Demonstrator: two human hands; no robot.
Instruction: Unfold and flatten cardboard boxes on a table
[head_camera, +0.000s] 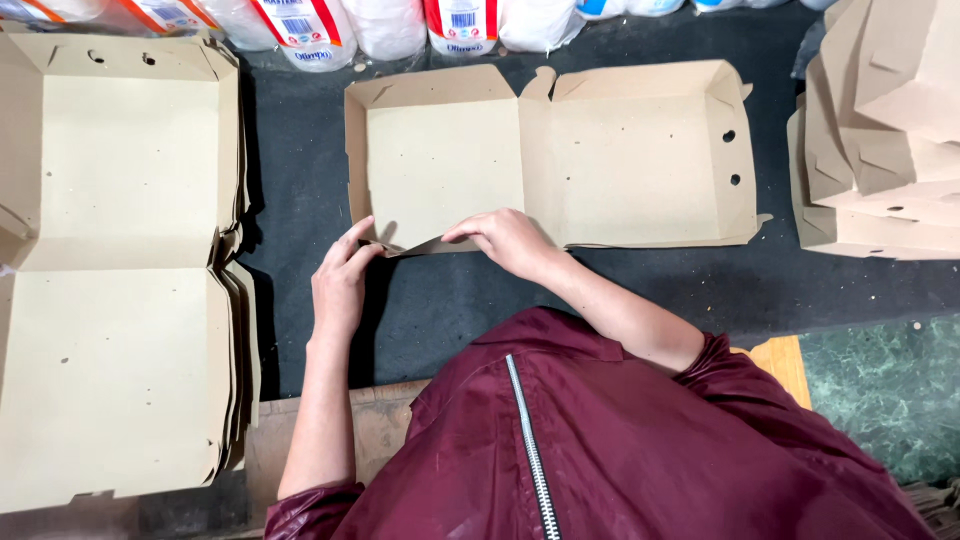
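Over on the left, a stack of open boxes (120, 270) lies flat on the dark surface (300, 180), nested one in another. Next along, the person's left hand (340, 285) reaches to the near left corner of the open cardboard box (550, 155) in the middle; its fingertips pinch the folded-down flap (415, 246) there, thumb and fingers closed on the card. The right hand (510, 240) sits just beside it on the same near edge, its grip curled over the flap and pressing it down. The box itself lies spread open straight ahead of the person, two trays side by side, the right one with two small holes in its wall. To fold this corner well, I'd judge the flap wants creasing along its scored line with both hands keeping level, so the side wall stands square and the tab tucks cleanly. Behind the box stand white plastic-wrapped rolls (390, 25). Far right, a pile of folded boxes (880, 150) leans together.
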